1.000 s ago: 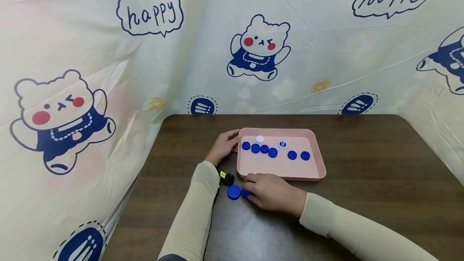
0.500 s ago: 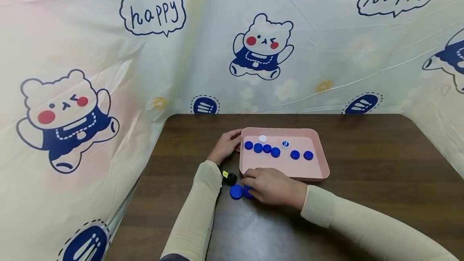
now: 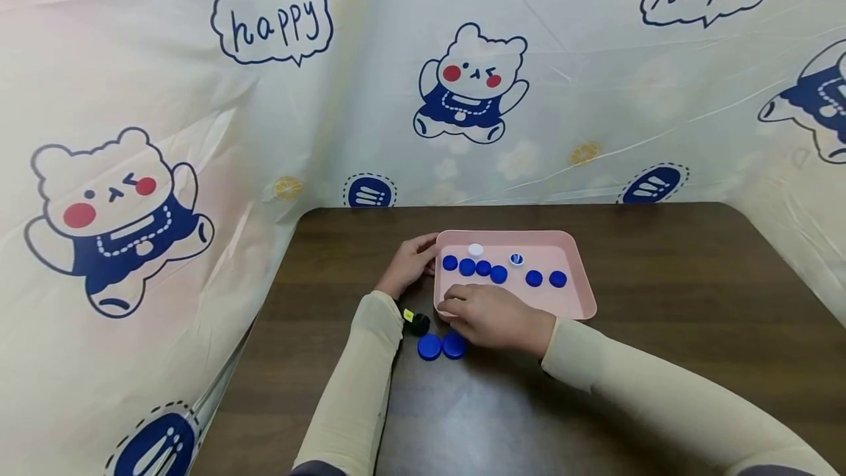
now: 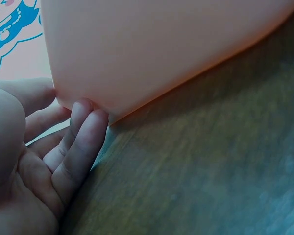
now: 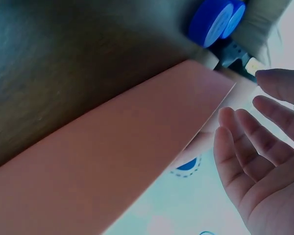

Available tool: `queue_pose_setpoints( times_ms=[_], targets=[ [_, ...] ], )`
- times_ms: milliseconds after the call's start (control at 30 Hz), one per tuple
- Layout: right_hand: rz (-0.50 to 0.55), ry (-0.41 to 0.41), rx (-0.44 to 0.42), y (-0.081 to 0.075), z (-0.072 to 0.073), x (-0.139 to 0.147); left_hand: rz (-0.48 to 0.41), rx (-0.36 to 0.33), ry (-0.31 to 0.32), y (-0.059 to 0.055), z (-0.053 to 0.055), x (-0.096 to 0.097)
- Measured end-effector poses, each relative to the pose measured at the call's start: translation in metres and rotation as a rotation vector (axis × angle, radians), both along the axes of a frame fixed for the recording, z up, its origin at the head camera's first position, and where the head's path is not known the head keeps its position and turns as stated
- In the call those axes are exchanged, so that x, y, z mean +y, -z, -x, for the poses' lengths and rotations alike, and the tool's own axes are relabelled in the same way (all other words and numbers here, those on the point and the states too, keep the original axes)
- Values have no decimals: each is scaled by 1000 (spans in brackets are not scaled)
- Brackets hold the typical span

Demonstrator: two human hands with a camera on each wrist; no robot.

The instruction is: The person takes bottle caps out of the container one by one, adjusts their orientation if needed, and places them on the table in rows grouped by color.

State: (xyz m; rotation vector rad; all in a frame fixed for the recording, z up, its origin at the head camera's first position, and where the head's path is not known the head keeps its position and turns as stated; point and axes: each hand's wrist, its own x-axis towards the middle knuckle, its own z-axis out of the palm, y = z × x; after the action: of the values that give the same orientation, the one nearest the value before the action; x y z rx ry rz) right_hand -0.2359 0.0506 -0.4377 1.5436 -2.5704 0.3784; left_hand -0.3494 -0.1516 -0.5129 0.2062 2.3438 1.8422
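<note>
A shallow pink tray (image 3: 562, 304) holds several small blue round caps (image 3: 499, 274), a white disc (image 3: 475, 250) and a white-rimmed disc with a blue mark (image 3: 516, 260). My left hand (image 3: 406, 268) is at the tray's left side; in the left wrist view its fingertips (image 4: 94, 122) rest against the pink corner. Over the front-left part of the tray is my right hand (image 3: 497, 316), its fingers (image 5: 262, 139) loosely bent with nothing seen between them in the right wrist view. Two larger blue caps (image 3: 429, 347) lie side by side on the table before the tray.
The brown wooden table (image 3: 674, 329) reaches back to a pale cloth (image 3: 581, 79) printed with cartoon bears. A black wrist device (image 3: 419, 325) with a yellow tag sits at the left wrist, close to the larger blue caps.
My right hand has moved from the right-hand larger blue cap away to over the tray's front-left part, uncovering that cap. My left hand keeps its place; the head view has shifted slightly.
</note>
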Motion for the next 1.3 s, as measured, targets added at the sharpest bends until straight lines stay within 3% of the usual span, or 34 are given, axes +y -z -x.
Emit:
queue_pose_setpoints(
  times_ms=[267, 300, 500, 533, 767, 1133, 1300],
  targets=[
    [-99, 137, -44, -6, 23, 6, 8, -16, 13, -1, 3, -3],
    [-101, 147, -49, -8, 26, 5, 10, -24, 25, -6, 1, -4],
    [-122, 176, -49, -10, 37, 2, -1, -24, 36, -5, 1, -3],
    [-124, 175, -50, -9, 39, 2, -7, -15, 26, 1, 2, -3],
    [-121, 210, -65, -5, 58, -7, -10, 8, 29, 0, 3, -2],
    [-142, 205, -83, -8, 63, -15, -15, -27, 29, 2, 2, -4],
    [-104, 176, -29, -16, 63, -14, -31, -18, 31, 2, 3, -5]
  ],
)
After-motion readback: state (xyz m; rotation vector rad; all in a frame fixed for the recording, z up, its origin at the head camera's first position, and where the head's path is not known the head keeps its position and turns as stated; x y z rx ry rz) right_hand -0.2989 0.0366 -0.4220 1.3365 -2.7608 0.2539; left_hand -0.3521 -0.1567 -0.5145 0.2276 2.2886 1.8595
